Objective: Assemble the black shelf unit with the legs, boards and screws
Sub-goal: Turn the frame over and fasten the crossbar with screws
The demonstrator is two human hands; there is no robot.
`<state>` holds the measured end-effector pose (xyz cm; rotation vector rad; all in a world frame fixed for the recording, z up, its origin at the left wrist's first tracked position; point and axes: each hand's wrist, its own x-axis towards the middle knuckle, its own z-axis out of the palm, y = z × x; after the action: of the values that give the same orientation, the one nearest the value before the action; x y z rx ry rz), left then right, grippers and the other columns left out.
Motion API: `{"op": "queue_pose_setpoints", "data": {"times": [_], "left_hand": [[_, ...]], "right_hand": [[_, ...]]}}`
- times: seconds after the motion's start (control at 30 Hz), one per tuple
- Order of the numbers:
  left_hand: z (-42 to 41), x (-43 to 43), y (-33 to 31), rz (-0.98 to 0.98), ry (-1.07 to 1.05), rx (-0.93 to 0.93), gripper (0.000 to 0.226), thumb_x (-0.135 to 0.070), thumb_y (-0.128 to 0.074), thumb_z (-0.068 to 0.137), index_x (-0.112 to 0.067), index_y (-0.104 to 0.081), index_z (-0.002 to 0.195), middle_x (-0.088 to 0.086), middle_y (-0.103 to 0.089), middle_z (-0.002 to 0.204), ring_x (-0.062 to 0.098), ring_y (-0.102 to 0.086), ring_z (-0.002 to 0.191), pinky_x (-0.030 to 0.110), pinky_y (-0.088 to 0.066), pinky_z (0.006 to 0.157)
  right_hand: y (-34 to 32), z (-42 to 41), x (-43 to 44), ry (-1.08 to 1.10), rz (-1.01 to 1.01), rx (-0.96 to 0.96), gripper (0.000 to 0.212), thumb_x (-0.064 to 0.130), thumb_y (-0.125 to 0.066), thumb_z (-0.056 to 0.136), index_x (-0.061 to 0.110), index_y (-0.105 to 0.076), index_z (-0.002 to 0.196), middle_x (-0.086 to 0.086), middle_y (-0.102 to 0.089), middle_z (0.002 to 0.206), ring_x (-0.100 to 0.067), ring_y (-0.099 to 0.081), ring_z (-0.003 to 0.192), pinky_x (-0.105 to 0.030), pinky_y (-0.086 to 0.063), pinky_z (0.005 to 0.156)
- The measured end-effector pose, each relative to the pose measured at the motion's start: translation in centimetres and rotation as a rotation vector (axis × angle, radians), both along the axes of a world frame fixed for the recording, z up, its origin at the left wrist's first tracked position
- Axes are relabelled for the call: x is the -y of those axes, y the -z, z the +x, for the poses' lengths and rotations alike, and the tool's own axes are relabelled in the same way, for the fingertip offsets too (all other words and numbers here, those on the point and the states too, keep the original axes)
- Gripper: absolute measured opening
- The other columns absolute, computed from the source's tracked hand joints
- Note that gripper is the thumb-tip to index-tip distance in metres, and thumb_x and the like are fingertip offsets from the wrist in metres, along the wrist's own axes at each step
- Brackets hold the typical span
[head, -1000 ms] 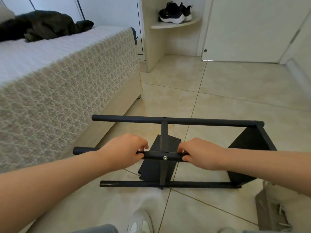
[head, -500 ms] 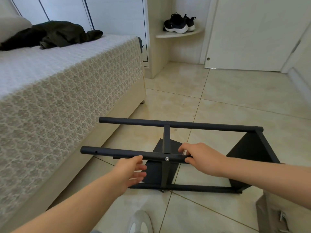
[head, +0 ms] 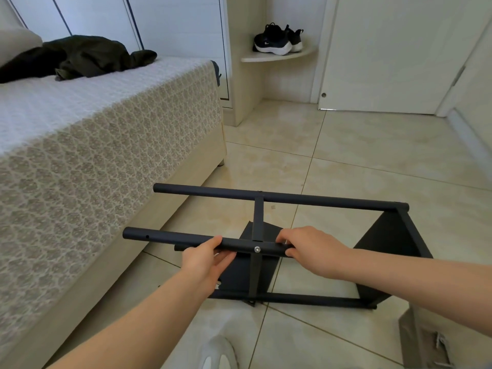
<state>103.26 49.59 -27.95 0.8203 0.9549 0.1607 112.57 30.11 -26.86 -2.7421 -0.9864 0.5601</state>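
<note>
Sideways, matte black shelf unit [head: 319,201]; left hand [head: 202,262], right hand [head: 314,251] clasped round nearest leg [head: 170,237]

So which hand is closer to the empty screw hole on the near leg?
Left. The left hand holds the near leg right of the screw hole; the right hand grips it farther right, past the silver screw.

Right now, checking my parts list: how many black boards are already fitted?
2: the middle board, under the gripped leg, and the end board at the far right. Others may be out of view.
</note>
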Motion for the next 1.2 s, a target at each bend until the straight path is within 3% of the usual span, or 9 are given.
{"op": "queue_pose_setpoints", "data": {"times": [0.27, 0.43, 0.57, 0.67, 0.8, 0.93, 1.2], "left_hand": [[1.3, 0.2, -0.4, -0.018, -0.028, 0.065, 0.034, -0.001, -0.064, 0.095, -0.006, -0.051, 0.126, 0.023, -0.066, 0.119, 0.038, -0.069, 0.102, 0.047, -0.059, 0.083], [2.5, 0.3, -1.3, -0.036, -0.036, 0.094, 0.021, -0.002, -0.063, 0.095, -0.016, -0.051, 0.104, 0.019, -0.067, 0.114, 0.036, -0.070, 0.099, 0.046, -0.060, 0.074], [3.7, 0.6, -2.4, -0.001, -0.025, 0.142, 0.031, -0.004, -0.066, 0.094, -0.015, -0.052, 0.120, 0.015, -0.069, 0.110, 0.033, -0.072, 0.091, 0.051, -0.058, 0.087], [4.2, 1.3, -3.6, -0.021, 0.005, 0.138, 0.027, -0.003, -0.065, 0.095, -0.019, -0.053, 0.113, 0.017, -0.068, 0.113, 0.036, -0.070, 0.097, 0.047, -0.061, 0.074], [5.0, 1.9, -6.3, -0.022, 0.067, 0.156, 0.037, -0.002, -0.063, 0.096, -0.018, -0.048, 0.126, 0.019, -0.066, 0.118, 0.038, -0.067, 0.102, 0.051, -0.058, 0.083], [6.5, 2.0, -8.9, 0.067, 0.100, 0.215, 0.040, -0.003, -0.062, 0.096, -0.020, -0.048, 0.130, 0.018, -0.065, 0.121, 0.037, -0.066, 0.104, 0.055, -0.055, 0.094], [8.7, 1.6, -12.8, 0.134, 0.195, 0.292, 0.043, -0.008, -0.063, 0.097, -0.021, -0.050, 0.136, 0.016, -0.065, 0.122, 0.039, -0.066, 0.107, 0.055, -0.058, 0.088]], "right_hand": [[-1.2, 0.6, 0.3, 0.092, -0.050, 0.197, 0.022, 0.035, -0.049, 0.102, 0.022, -0.058, 0.116, -0.001, -0.062, 0.109, -0.019, -0.058, 0.096, -0.033, -0.053, 0.081], [-2.6, 1.9, 0.5, 0.212, -0.108, 0.239, 0.037, 0.052, -0.052, 0.097, 0.016, -0.059, 0.103, -0.002, -0.061, 0.093, -0.021, -0.060, 0.086, -0.036, -0.054, 0.078], [-3.5, 2.8, 0.8, 0.226, -0.049, 0.248, 0.035, 0.049, -0.053, 0.097, 0.016, -0.060, 0.107, -0.001, -0.061, 0.092, -0.019, -0.061, 0.085, -0.034, -0.055, 0.077], [-3.8, 2.9, 2.1, 0.152, -0.031, 0.178, 0.032, 0.037, -0.058, 0.097, 0.020, -0.054, 0.124, -0.002, -0.064, 0.110, -0.017, -0.062, 0.095, -0.027, -0.052, 0.081], [-4.3, 2.7, 3.1, 0.139, 0.023, 0.158, 0.026, 0.026, -0.057, 0.099, 0.022, -0.053, 0.125, -0.001, -0.064, 0.114, -0.014, -0.062, 0.099, -0.019, -0.046, 0.079], [-5.0, 3.2, 3.4, 0.162, 0.111, 0.177, 0.024, 0.028, -0.055, 0.100, 0.023, -0.049, 0.123, 0.000, -0.063, 0.112, -0.013, -0.061, 0.095, -0.023, -0.052, 0.083], [-5.8, 3.9, 3.2, 0.257, 0.276, 0.218, 0.028, 0.031, -0.058, 0.098, 0.025, -0.053, 0.125, 0.009, -0.043, 0.108, -0.008, -0.053, 0.091, -0.018, -0.045, 0.080]]}}
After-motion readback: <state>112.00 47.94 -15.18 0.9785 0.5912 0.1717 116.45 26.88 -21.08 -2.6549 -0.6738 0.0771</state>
